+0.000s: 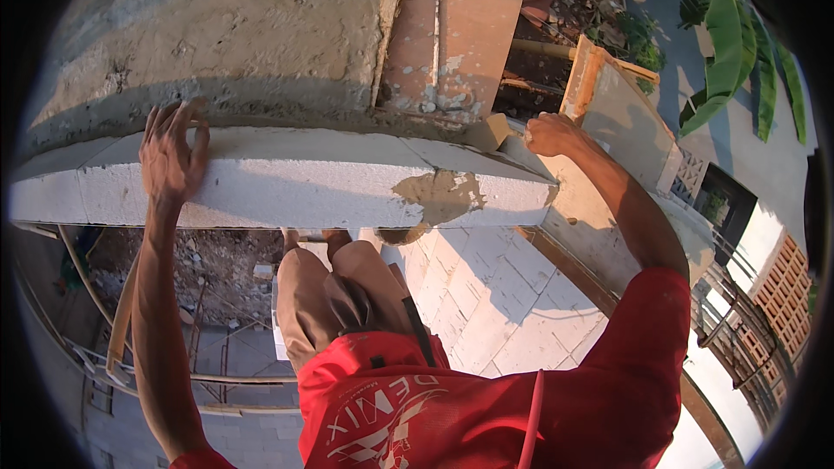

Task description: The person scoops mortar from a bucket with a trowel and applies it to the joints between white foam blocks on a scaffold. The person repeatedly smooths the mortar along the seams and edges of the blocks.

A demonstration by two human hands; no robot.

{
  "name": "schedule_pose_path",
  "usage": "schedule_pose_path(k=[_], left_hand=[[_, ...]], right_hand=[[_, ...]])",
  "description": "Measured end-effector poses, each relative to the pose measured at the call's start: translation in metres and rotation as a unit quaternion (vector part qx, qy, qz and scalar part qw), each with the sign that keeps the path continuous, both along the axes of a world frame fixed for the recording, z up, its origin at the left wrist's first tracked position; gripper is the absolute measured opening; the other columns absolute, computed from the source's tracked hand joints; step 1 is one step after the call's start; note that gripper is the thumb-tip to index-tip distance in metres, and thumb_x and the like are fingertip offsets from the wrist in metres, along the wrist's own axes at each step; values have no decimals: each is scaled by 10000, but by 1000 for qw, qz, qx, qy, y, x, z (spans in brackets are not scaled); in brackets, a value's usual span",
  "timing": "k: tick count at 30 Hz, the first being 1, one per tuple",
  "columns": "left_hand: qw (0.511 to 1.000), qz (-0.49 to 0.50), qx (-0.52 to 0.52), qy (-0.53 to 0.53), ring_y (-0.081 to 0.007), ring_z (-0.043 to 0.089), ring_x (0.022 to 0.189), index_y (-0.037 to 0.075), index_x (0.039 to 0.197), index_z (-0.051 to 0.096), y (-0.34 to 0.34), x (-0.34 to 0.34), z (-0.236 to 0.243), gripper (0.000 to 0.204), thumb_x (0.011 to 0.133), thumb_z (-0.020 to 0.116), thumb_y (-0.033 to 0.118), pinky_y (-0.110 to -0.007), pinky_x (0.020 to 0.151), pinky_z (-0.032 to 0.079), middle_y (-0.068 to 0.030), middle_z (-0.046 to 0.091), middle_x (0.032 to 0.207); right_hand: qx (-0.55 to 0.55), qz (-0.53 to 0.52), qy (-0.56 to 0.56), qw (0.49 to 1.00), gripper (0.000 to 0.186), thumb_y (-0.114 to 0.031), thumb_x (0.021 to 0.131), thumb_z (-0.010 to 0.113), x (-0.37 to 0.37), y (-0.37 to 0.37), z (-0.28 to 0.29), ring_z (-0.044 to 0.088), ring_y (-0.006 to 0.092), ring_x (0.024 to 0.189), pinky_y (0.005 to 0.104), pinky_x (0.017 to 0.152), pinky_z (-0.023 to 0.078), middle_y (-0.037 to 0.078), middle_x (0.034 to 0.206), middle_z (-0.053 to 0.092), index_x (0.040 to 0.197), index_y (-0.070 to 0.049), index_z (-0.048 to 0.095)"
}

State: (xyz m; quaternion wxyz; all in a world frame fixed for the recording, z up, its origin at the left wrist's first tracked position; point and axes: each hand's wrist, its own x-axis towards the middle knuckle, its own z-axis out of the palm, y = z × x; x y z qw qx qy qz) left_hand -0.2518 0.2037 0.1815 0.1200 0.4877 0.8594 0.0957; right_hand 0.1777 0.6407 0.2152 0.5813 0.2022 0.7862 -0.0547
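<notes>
My left hand (174,155) lies over the edge of a row of white blocks (304,175), fingers stretched and somewhat apart, holding nothing. Its fingertips reach the strip beside the wet grey mortar surface (234,35). My right hand (553,135) is closed in a fist near the right end of the row. Just left of the fist is a small tan, flat, angular piece (489,132); I cannot tell whether the hand is joined to it. What sits inside the fist is hidden. A grey mortar patch (447,194) covers part of the block face.
Beyond the blocks stands a mortar-spattered reddish panel (456,26) with a thin rod along it. A wood-edged board (608,108) leans past my right hand. Below are bamboo scaffold poles (234,378), rubble (234,278) and a white block wall (486,287). Banana leaves (730,43) hang at the far right.
</notes>
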Motion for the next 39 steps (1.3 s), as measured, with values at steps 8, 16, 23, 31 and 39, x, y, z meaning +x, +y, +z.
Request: schedule_pose_path(k=[8,16,23,31,39], left_hand=[[1000,7,-4,13,-337,582,1259,113,1296,645,-1,0,-3,387,942,552,243,-518,1191,330,-97,710,1150],[1000,10,-24,-9,-329,585,1262,113,1298,636,2,0,2,391,943,550,254,-518,1195,326,-100,705,1165],[1000,11,-20,2,-323,577,1279,120,1310,632,1,1,1,397,954,558,280,-510,1203,319,-102,711,1179],[1000,11,-28,6,-319,578,1279,128,1321,633,2,2,3,401,955,550,269,-500,1207,317,-92,713,1184],[1000,-4,-22,-10,-313,585,1269,134,1311,637,0,-2,-1,394,954,541,270,-504,1205,317,-87,711,1178]], right_hand=[[27,42,-42,998,354,-211,808,610,12,-2,6,700,381,1079,473,926,558,225,1117,727,1067,-19,755],[30,89,-96,991,349,-173,783,608,-19,-12,-2,713,336,1078,427,909,560,203,1121,733,1065,-52,776],[41,152,-81,984,267,-173,759,675,-27,-22,1,730,267,1027,393,840,559,140,1091,750,976,-75,795],[47,215,-49,974,203,-137,796,697,-9,-25,-3,743,237,994,363,815,561,74,979,780,965,-121,807],[95,263,-43,959,195,-127,840,708,-6,-32,-14,757,244,968,427,752,610,70,1011,784,1006,-146,809]])
